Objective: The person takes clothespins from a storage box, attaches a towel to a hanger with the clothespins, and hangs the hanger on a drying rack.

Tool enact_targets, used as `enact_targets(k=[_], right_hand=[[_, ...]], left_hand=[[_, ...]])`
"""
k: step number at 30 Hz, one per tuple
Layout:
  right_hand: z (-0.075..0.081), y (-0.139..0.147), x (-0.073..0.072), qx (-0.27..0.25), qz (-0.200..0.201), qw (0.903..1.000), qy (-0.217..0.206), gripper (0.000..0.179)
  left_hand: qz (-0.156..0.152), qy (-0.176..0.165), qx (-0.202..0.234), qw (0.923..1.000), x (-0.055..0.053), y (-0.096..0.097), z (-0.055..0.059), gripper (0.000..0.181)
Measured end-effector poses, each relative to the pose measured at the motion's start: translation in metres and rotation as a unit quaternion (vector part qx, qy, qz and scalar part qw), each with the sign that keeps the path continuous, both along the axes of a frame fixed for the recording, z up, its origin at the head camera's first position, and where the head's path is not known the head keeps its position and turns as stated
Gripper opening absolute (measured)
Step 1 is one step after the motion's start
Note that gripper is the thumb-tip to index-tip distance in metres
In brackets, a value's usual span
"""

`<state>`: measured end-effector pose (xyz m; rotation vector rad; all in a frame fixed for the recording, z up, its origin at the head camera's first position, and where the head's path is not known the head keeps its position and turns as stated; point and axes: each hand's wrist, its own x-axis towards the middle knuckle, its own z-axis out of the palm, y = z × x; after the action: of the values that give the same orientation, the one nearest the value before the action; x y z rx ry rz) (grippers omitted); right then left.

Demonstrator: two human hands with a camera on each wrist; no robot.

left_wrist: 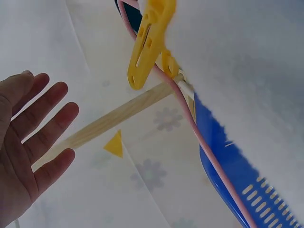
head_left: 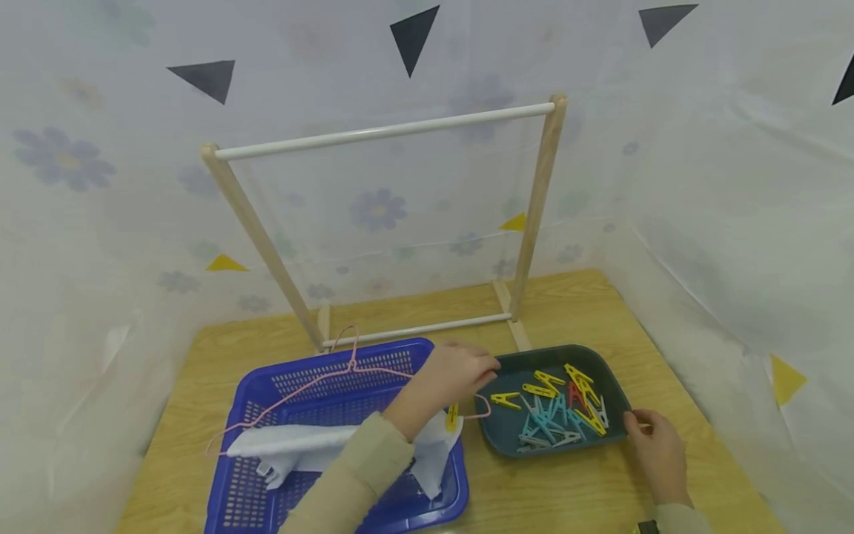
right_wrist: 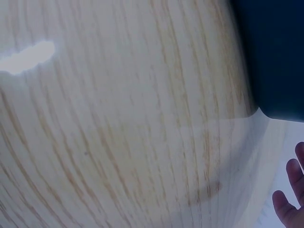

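Observation:
My left hand (head_left: 457, 371) reaches over the right side of the blue basket, fingertips near the left rim of a dark green tray (head_left: 490, 434). In the left wrist view its fingers are spread and hold nothing. My right hand (head_left: 657, 449) pinches the tray's right rim between thumb and forefinger; the other fingers stick out free in the right wrist view. Yellow, blue, grey and red clothespins (head_left: 543, 415) lie in the tray. A pink hanger (head_left: 293, 397) lies across the basket with a white cloth (head_left: 300, 439) on it. One yellow clothespin (left_wrist: 147, 45) clips the cloth to the hanger.
A blue perforated basket (head_left: 230, 486) stands at the front left of the wooden table (head_left: 534, 493). Behind it rises a wooden rack with a white top rail (head_left: 387, 132) and a low bar (head_left: 420, 328). White flower-patterned sheeting (head_left: 380, 211) surrounds the table.

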<state>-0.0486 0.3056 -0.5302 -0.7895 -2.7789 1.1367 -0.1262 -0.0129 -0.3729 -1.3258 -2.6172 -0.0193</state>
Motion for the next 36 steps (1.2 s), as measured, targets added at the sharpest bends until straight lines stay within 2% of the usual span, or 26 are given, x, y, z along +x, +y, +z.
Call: enact_targets(k=[7, 10, 12, 18, 20, 25, 29, 36], right_hand=[[0.001, -0.001, 0.000, 0.004, 0.000, 1.0000, 0.007, 0.046], [0.001, -0.001, 0.000, 0.003, -0.002, 1.0000, 0.009, 0.045], [0.002, -0.001, 0.001, 0.002, -0.002, 1.0000, 0.008, 0.045], [0.002, -0.001, 0.000, -0.001, -0.002, 1.0000, -0.001, 0.047], [0.003, -0.001, 0.000, -0.003, -0.002, 1.0000, -0.003, 0.048], [0.002, -0.001, 0.000, -0.005, 0.002, 1.0000, 0.000, 0.049], [0.002, -0.002, 0.001, 0.000, 0.005, 1.0000, 0.003, 0.048], [0.000, -0.001, 0.000, 0.000, 0.005, 1.0000, 0.005, 0.048]], left_hand=[[0.007, -0.054, -0.043, 0.9976, 0.002, 0.015, -0.003, 0.019], [0.004, -0.066, -0.057, 0.9962, 0.002, 0.021, -0.005, 0.019], [0.001, -0.060, -0.061, 0.9963, 0.003, 0.026, -0.008, 0.018], [-0.011, -0.013, -0.073, 0.9972, 0.008, 0.040, -0.014, 0.013], [-0.013, -0.013, -0.086, 0.9961, 0.010, 0.046, -0.016, 0.012], [-0.015, -0.066, -0.132, 0.9889, 0.013, 0.062, -0.021, 0.015], [-0.004, -0.104, -0.161, 0.9815, 0.016, 0.072, -0.028, 0.016], [0.005, -0.111, -0.181, 0.9773, 0.020, 0.090, -0.042, 0.007]])
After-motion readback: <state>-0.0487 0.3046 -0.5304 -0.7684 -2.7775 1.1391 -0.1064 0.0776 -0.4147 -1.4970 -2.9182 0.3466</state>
